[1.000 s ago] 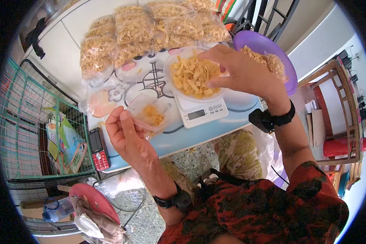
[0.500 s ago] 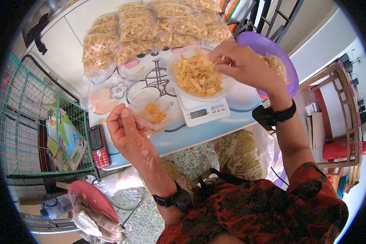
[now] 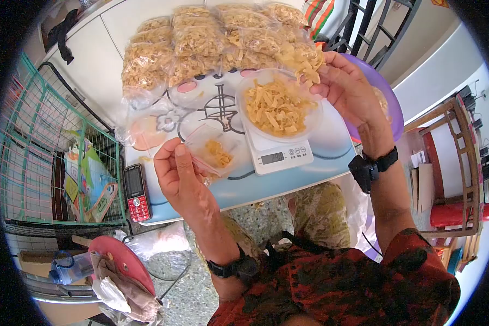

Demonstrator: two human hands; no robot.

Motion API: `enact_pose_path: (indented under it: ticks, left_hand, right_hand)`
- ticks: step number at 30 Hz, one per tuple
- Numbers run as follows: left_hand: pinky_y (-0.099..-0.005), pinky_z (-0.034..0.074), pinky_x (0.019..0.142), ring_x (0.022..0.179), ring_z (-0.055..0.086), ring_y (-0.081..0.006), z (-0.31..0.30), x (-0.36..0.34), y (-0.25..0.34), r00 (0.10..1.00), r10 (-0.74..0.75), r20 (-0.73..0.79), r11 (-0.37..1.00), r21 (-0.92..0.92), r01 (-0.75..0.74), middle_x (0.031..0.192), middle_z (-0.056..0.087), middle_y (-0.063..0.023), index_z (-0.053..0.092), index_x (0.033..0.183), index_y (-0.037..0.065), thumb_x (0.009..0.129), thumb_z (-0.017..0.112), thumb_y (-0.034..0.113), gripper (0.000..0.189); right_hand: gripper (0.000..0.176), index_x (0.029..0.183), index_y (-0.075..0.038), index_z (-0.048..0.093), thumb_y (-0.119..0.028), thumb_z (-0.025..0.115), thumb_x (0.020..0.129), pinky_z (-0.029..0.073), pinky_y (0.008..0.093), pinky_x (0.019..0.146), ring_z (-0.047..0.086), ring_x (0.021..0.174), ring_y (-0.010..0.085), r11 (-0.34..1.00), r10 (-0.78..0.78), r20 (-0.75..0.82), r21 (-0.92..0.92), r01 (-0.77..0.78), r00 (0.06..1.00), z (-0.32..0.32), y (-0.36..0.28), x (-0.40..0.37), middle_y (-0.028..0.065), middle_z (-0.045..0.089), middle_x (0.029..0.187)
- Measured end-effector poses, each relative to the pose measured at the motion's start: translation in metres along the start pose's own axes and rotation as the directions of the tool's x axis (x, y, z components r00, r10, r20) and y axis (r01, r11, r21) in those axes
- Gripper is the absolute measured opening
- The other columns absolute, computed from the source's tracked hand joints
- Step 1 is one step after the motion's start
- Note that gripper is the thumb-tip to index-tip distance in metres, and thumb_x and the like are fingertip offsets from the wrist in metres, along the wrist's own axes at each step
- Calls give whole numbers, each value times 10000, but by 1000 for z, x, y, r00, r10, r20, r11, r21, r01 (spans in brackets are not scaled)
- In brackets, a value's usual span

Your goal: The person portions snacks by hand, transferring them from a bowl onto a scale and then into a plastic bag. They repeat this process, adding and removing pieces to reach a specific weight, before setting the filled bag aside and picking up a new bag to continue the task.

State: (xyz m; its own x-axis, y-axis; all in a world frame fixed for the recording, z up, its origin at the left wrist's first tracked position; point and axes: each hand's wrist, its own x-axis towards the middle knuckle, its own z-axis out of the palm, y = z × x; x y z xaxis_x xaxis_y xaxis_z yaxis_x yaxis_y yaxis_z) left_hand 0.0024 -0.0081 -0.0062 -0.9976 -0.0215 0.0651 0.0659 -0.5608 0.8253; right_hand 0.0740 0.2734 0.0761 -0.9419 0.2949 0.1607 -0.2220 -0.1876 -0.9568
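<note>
My left hand [image 3: 178, 171] pinches the edge of a small clear plastic bag [image 3: 204, 142], with a few yellow dried strips [image 3: 220, 154] inside. At the upper right, my right hand [image 3: 349, 89] grips a bunch of dried strips [image 3: 304, 62], raised above the far right rim of a bowl. That clear plastic bowl [image 3: 245, 120] holds a heap of the same strips and rests on a white kitchen scale [image 3: 304, 155]. The scale's small display is lit, but its digits are too small to read.
Filled clear bags [image 3: 198, 43] are stacked along the table's far side. A purple basin [image 3: 392, 89] stands at the right, with a bag of strips in it. A red phone [image 3: 138, 193] lies by the left edge, beside a green wire cage [image 3: 65, 152].
My right hand has lifted from the bowl's contents and now holds a bunch of strips above the rim. The left hand keeps its pinch on the bag. The whole view has shifted slightly.
</note>
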Motion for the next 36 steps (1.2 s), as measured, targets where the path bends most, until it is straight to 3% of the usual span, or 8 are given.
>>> enact_pose_path:
  ticks: [5,11,17,20,23,26,29,36]
  left_hand:
    - [-182,338,508,595,421,-34,3,0,0,1000,3,-11,1000,-2,-3,748,513,37,573,1084,55,937,613,122,166]
    - [-185,330,504,600,418,-34,1,0,-1,1000,-7,0,1000,-21,7,751,511,37,572,1087,56,937,613,123,169]
    - [-185,323,504,602,417,-33,2,-1,0,1000,-21,-11,1000,1,21,762,514,43,578,1087,68,937,610,122,163]
    - [-185,329,508,610,421,-33,1,-1,-1,1000,-10,-16,1000,11,10,773,514,47,579,1088,70,938,608,126,163]
    - [-186,334,511,617,425,-33,1,-2,0,1000,-13,0,1000,3,13,780,514,49,579,1089,71,940,603,127,162]
    - [-186,337,511,620,429,-31,1,-2,2,1000,-19,5,1000,-6,19,779,513,48,579,1090,71,942,594,121,157]
    - [-182,341,513,614,429,-30,0,-2,7,999,-46,-20,999,-7,46,772,511,41,568,1096,60,951,583,115,156]
    - [-175,329,517,624,418,-21,-7,0,3,999,-51,15,998,34,51,803,522,38,568,1095,60,950,585,111,155]
  right_hand:
    - [297,1205,21,525,-76,556,927,571,312,860,645,1016,214,982,55,2,183,-54,999,2,-1,-3,116,632,1128]
    - [313,1213,36,508,-78,555,925,563,315,880,638,1031,230,954,56,-48,297,-39,997,8,4,-6,122,604,1200]
    - [202,1097,-16,560,-41,586,898,560,295,839,643,916,157,999,9,5,42,-10,1000,52,5,-17,83,629,1029]
    - [161,1063,-46,569,-63,597,905,548,280,789,641,899,132,948,5,101,-317,27,995,83,15,-21,55,629,970]
    - [137,1008,-46,551,-73,609,887,532,283,735,642,873,160,924,-115,164,-343,166,980,112,49,-18,50,615,967]
    - [147,946,-42,520,-88,620,849,519,339,681,632,826,238,592,-291,396,-641,489,871,130,62,-15,78,579,940]
    - [187,981,-67,545,-29,638,822,517,290,638,634,799,189,492,-93,465,-747,447,880,136,70,-21,116,569,1121]
    - [130,890,-55,517,-78,627,823,497,376,647,598,771,324,340,-78,633,-709,618,770,138,68,-13,109,594,946]
